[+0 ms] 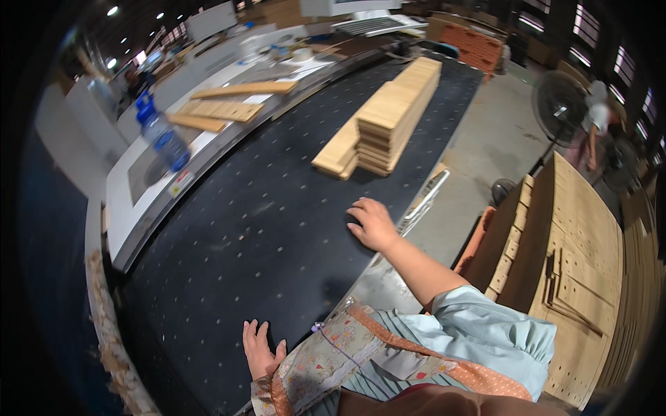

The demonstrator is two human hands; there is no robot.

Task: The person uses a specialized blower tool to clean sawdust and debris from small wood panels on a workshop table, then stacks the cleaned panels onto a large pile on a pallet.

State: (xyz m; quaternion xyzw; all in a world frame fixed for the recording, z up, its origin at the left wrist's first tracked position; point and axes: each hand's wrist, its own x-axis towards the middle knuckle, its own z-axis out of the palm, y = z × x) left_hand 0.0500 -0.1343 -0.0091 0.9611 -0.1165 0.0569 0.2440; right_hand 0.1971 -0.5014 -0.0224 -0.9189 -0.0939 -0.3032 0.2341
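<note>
A long black table (pixel 229 201) dotted with small pale spots stretches away in front of me. My left hand (pixel 260 349) is at its near edge, low in the view, empty and with fingers spread. Farther along, my right hand (pixel 373 223) rests palm down by the right edge, its fingers loosely bent and apart, with nothing visible in it. Beyond that hand lies a neat stack of light wooden boards (pixel 399 104). A lower pile of boards (pixel 336 154) sits against its left side.
Left of the table, a white machine ledge (pixel 128 215) bears loose wooden strips (pixel 218 109) and a blue-capped clear bottle (pixel 166 142). Drilled wooden panels (pixel 583 277) stand at right. A large fan (pixel 558 107) and another person (pixel 595 128) are farther back.
</note>
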